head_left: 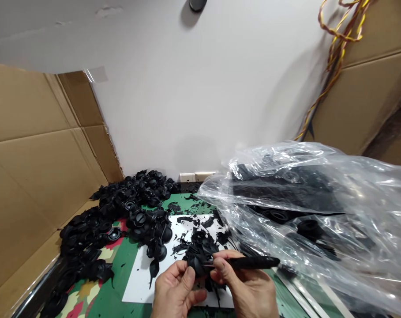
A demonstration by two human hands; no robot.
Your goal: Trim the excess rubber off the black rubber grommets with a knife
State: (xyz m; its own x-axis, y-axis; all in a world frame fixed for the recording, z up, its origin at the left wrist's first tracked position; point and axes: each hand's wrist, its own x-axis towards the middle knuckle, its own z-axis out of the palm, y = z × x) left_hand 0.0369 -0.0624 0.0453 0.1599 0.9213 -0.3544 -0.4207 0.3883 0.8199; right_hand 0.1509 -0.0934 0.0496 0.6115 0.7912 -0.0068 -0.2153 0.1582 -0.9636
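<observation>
My left hand (175,289) pinches a ribbed black rubber part (195,264) between thumb and fingers, just above a white sheet (137,282). In my right hand (245,285) is a slim black-handled tool (253,263), gripped like a pen. Its thin metal tip points left and meets the rubber part; the exact kind of tip is too small to make out. Black scraps and trimmings (203,240) lie on the sheet behind my hands. Several similar ribbed black parts (140,221) sit at the left edge of the sheet.
A large heap of black rubber parts (97,225) spreads along the left over a green mat (112,278). At right, a clear plastic bag (286,194) holds more black pieces. Cardboard walls (38,176) flank the work area, and twisted yellow-brown wires (334,75) hang at the right.
</observation>
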